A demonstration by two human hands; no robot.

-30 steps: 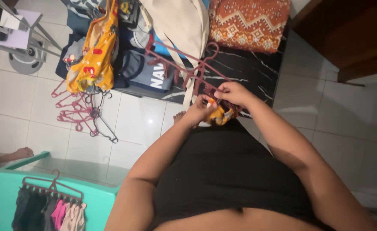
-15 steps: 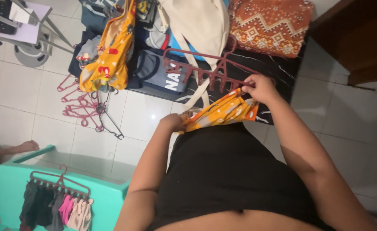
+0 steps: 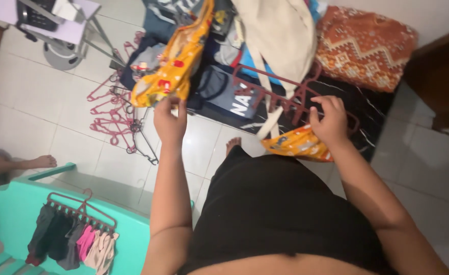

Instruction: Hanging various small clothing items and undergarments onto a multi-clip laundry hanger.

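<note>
Two hands split up now: my left hand (image 3: pixel 170 119) reached out and pinches the yellow printed garment (image 3: pixel 171 66) on the clothes pile, while my right hand (image 3: pixel 329 119) grips the maroon hanger (image 3: pixel 285 94) over another yellow cloth (image 3: pixel 295 145).

Both bare arms reach forward from the body. The left hand (image 3: pixel 170 121) is raised farther out, fingers curled and pinched together at the tips. The right hand (image 3: pixel 330 121) sits nearer, knuckles up, fingers bent in a closed grasp, forearm angled outward
</note>
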